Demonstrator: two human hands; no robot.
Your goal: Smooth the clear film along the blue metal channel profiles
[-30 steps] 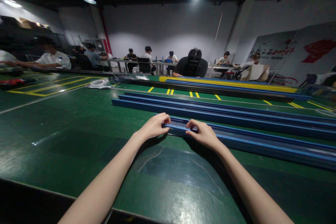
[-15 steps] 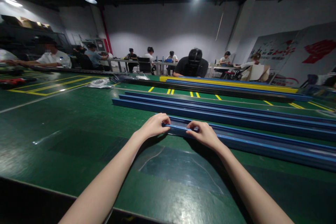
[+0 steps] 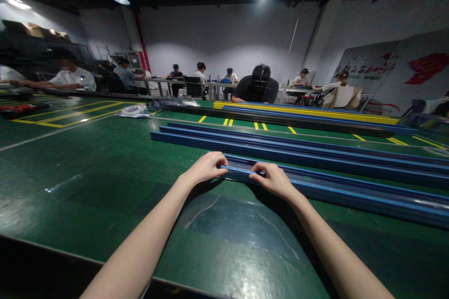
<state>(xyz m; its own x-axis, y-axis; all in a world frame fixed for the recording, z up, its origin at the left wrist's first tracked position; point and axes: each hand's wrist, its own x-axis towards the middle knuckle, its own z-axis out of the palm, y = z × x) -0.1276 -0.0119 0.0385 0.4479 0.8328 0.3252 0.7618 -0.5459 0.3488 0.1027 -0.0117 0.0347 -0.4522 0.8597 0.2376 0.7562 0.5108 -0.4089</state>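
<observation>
- long blue channel-shaped rail [image 3: 351, 194]: flat on the glossy green table [image 3: 105, 173].
- left hand [image 3: 205, 168]: fingers curled over the rail's end.
- right hand [image 3: 271, 180]: pinching the rail's near lip, just beside.

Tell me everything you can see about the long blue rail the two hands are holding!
The blue rail is very long and thin, smooth and a little shiny; it could be plastic or painted metal. It has raised edges with a groove between them. It lies flat on the green table and runs off to the right edge of the picture, in front of the other blue rails. The left hand grips its end, and the right hand pinches its near edge just beside.
</observation>
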